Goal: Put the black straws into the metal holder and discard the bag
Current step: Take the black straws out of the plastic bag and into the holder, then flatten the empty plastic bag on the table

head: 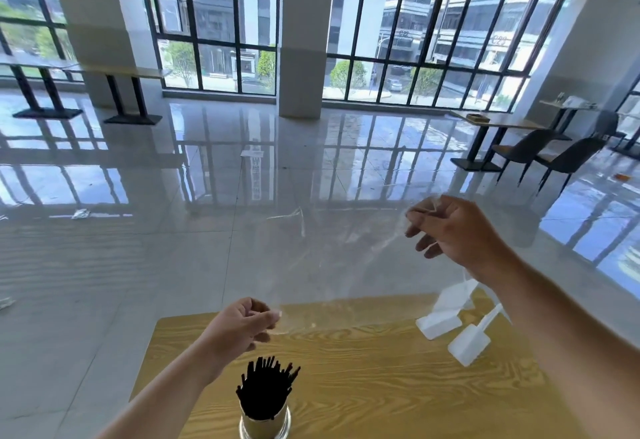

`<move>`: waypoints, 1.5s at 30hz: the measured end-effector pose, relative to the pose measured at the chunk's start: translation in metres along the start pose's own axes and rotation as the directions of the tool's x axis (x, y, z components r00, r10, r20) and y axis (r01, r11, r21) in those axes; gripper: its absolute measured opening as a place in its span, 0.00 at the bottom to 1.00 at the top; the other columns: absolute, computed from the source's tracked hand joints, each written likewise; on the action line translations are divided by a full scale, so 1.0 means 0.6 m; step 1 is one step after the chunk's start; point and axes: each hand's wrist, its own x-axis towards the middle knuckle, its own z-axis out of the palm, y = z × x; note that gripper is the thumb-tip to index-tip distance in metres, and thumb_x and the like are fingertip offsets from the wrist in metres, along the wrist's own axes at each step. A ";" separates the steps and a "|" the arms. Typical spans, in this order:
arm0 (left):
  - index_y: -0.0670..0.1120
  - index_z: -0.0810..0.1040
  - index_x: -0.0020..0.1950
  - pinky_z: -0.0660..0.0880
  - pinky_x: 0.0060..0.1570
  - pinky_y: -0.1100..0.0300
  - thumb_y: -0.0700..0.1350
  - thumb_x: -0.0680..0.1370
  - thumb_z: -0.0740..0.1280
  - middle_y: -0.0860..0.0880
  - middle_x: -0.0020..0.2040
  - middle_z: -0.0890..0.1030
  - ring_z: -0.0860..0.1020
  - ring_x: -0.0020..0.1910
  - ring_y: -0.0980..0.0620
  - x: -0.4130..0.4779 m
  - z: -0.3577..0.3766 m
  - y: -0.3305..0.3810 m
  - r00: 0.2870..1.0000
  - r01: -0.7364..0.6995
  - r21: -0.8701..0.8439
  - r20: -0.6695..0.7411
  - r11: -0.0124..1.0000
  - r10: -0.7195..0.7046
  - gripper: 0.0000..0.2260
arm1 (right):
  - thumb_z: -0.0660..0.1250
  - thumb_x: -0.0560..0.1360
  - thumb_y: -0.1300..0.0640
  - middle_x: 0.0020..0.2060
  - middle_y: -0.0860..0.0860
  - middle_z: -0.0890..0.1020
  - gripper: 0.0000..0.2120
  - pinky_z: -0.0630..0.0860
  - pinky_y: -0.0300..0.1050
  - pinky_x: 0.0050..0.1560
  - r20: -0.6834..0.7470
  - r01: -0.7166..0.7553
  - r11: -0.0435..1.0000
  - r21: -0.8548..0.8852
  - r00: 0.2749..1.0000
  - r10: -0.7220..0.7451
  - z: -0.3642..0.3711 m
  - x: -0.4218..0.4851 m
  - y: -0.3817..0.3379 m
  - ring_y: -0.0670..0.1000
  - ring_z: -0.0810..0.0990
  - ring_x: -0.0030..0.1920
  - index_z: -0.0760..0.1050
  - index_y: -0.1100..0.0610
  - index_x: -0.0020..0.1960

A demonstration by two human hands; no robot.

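Above the far edge of the table I am holding the clear bag stretched between both hands. My left hand is low and near, just over the table edge, and its fingers are pinching together on one corner of the film. My right hand is higher and farther to the right, and its fingers are closing on the opposite end of the bag. So the long axis of the bag is running from near-left up to far-right, and it looks empty, although the film is hard to see. The black straws are already standing upright in the metal holder, at the near edge of the table, just below my left hand. Some white flat tools are lying on the right part of the table. I am judging that only the discarding remains. No bin is visible, so I cannot tell which way the bag must go; the right hand is holding the freer, higher end.
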 end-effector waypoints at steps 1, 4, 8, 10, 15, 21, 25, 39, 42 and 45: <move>0.44 0.81 0.57 0.76 0.43 0.56 0.52 0.78 0.77 0.49 0.47 0.90 0.87 0.41 0.52 0.001 0.000 0.007 1.000 -0.011 0.016 -0.009 1.000 0.011 0.14 | 0.72 0.81 0.61 0.38 0.56 0.89 0.03 0.80 0.44 0.29 -0.012 -0.003 1.000 0.021 1.000 0.004 -0.002 -0.001 0.006 0.52 0.84 0.30 0.83 0.59 0.49; 0.43 0.81 0.56 0.76 0.42 0.57 0.51 0.78 0.76 0.47 0.46 0.89 0.86 0.39 0.54 0.005 -0.005 0.025 0.998 -0.030 0.034 -0.058 0.999 0.032 0.14 | 0.71 0.82 0.61 0.38 0.56 0.88 0.04 0.80 0.44 0.29 -0.051 -0.007 0.994 0.105 0.999 0.012 -0.009 -0.001 0.018 0.52 0.83 0.30 0.83 0.61 0.50; 0.43 0.81 0.55 0.75 0.39 0.60 0.49 0.78 0.77 0.38 0.55 0.86 0.85 0.39 0.53 0.005 -0.020 0.040 0.995 -0.043 0.090 -0.088 0.995 0.051 0.13 | 0.70 0.83 0.61 0.40 0.58 0.88 0.04 0.80 0.45 0.30 -0.078 -0.014 0.977 0.215 0.996 0.031 -0.015 0.001 0.032 0.54 0.83 0.31 0.83 0.61 0.52; 0.43 0.82 0.55 0.75 0.38 0.60 0.50 0.77 0.78 0.37 0.57 0.86 0.85 0.40 0.53 0.001 -0.025 0.048 0.994 -0.044 0.108 -0.100 0.993 0.055 0.14 | 0.70 0.82 0.62 0.40 0.58 0.88 0.04 0.80 0.44 0.29 -0.083 -0.019 0.965 0.263 0.996 0.043 -0.017 0.003 0.039 0.54 0.83 0.31 0.83 0.61 0.52; 0.44 0.81 0.55 0.75 0.39 0.58 0.56 0.74 0.79 0.39 0.56 0.86 0.85 0.42 0.52 -0.016 -0.033 0.084 0.982 -0.059 0.063 -0.173 0.996 0.069 0.20 | 0.70 0.82 0.61 0.37 0.55 0.87 0.02 0.80 0.43 0.28 -0.106 -0.004 0.923 0.386 0.993 0.049 -0.016 0.025 0.048 0.51 0.83 0.29 0.82 0.59 0.52; 0.46 0.78 0.59 0.78 0.43 0.55 0.67 0.65 0.79 0.45 0.56 0.85 0.87 0.48 0.48 -0.041 -0.041 0.115 0.960 -0.097 -0.006 -0.264 0.995 0.092 0.33 | 0.71 0.82 0.59 0.38 0.56 0.87 0.03 0.80 0.42 0.27 -0.087 -0.049 0.786 0.616 0.988 0.130 0.011 0.035 0.053 0.50 0.82 0.28 0.82 0.58 0.51; 0.52 0.77 0.64 0.82 0.47 0.55 0.78 0.55 0.75 0.52 0.59 0.86 0.88 0.51 0.53 -0.056 -0.029 0.129 0.984 -0.080 -0.046 -0.164 0.996 0.071 0.45 | 0.70 0.82 0.58 0.38 0.54 0.87 0.02 0.80 0.42 0.28 -0.015 -0.122 0.669 0.733 0.981 0.195 0.049 0.022 0.049 0.51 0.83 0.29 0.82 0.55 0.53; 0.47 0.81 0.53 0.80 0.45 0.51 0.39 0.82 0.70 0.44 0.52 0.90 0.89 0.41 0.47 -0.060 -0.036 0.229 0.925 -0.328 -0.354 -0.308 0.876 0.221 0.03 | 0.75 0.71 0.56 0.47 0.58 0.88 0.13 0.86 0.50 0.38 0.193 -0.281 0.536 0.796 0.957 0.216 0.123 -0.026 0.059 0.57 0.88 0.40 0.82 0.57 0.56; 0.47 0.81 0.52 0.79 0.43 0.52 0.38 0.83 0.68 0.45 0.48 0.90 0.88 0.39 0.48 -0.065 -0.063 0.255 0.909 -0.366 -0.265 -0.306 0.892 0.282 0.05 | 0.75 0.71 0.55 0.48 0.61 0.88 0.14 0.86 0.53 0.42 0.234 -0.316 0.575 0.755 0.948 0.214 0.095 -0.031 0.072 0.60 0.88 0.41 0.83 0.58 0.55; 0.46 0.80 0.53 0.78 0.42 0.54 0.37 0.85 0.66 0.47 0.45 0.90 0.88 0.38 0.50 -0.066 -0.080 0.276 0.909 -0.380 -0.154 -0.245 0.912 0.337 0.05 | 0.75 0.71 0.50 0.53 0.61 0.88 0.21 0.83 0.59 0.53 0.226 -0.313 0.722 0.617 0.949 0.219 0.065 -0.038 0.082 0.61 0.88 0.48 0.82 0.59 0.60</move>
